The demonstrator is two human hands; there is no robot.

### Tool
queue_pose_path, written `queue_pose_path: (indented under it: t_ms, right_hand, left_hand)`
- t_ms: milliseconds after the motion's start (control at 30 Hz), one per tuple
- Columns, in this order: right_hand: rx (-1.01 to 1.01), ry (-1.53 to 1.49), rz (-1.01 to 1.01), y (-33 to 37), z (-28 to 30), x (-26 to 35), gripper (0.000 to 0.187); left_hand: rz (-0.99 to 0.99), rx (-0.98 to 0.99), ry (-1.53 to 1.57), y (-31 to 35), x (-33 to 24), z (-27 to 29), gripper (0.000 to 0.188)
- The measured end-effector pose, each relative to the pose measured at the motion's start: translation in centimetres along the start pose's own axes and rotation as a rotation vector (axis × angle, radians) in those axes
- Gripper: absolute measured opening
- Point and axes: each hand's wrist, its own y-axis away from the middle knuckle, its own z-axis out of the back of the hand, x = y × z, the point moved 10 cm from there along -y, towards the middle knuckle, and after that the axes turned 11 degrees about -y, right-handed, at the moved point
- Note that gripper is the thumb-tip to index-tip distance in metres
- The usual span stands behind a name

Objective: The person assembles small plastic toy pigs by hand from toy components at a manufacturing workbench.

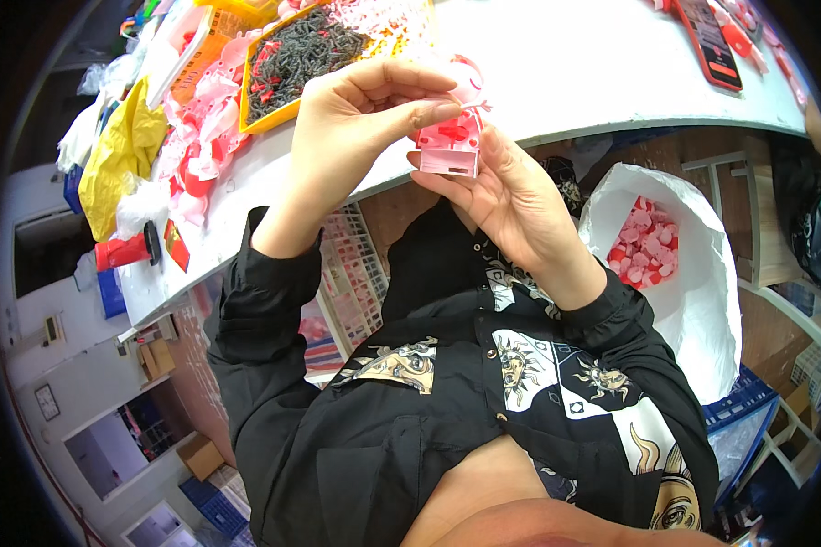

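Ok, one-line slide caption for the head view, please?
Right hand holds a small pink piece, left hand at its top; yellow tray of dark pieces on white table.

A small pink plastic toy (450, 137) is held up at the near edge of the bench (556, 68), between the two hands. Its lower part is formed by a pale pink, box-like base (448, 163), marked by a dark slot toward the right. Above this, a brighter pink body is seen, with red parts (452, 133) set across it. It is topped at the far end by a rounded, pale pink piece (468, 89) with a curved red line. The base is gripped from the right by the right hand (524, 187), while the top is met by the left hand's (360, 109) fingertips.
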Motion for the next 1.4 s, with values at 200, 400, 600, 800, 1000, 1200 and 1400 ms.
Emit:
queue_pose_path:
  t_ms: [200,400,600,800,1000,1200,1400]
  right_hand:
    - [-0.004,0.014,0.002,0.1,0.0,-0.1,0.044]
    - [-0.003,0.009,0.013,0.0,0.2,0.0,0.043]
    - [0.011,0.043,0.02,-0.2,0.5,-0.1,0.043]
    - [0.017,0.068,0.006,-0.2,0.6,-0.2,0.044]
    - [0.045,-0.065,-0.084,0.1,0.0,-0.5,0.045]
    - [0.014,-0.027,-0.077,0.3,0.0,-0.4,0.042]
    - [0.023,-0.014,-0.089,0.5,0.3,-0.7,0.041]
  left_hand:
    - [-0.004,0.014,0.0,-0.1,0.1,-0.5,0.018]
    - [0.004,0.005,-0.01,-0.2,0.4,-0.6,0.018]
    - [0.102,0.008,-0.064,-0.8,1.9,0.3,0.013]
    - [0.221,0.145,-0.133,-1.5,2.5,0.1,0.02]
    - [-0.079,-0.017,-0.273,-1.0,-2.4,1.6,0.016]
    - [-0.34,-0.05,-0.664,0.7,-5.3,-0.6,0.016]
    - [-0.414,-0.013,-0.716,1.0,-5.5,-1.0,0.018]
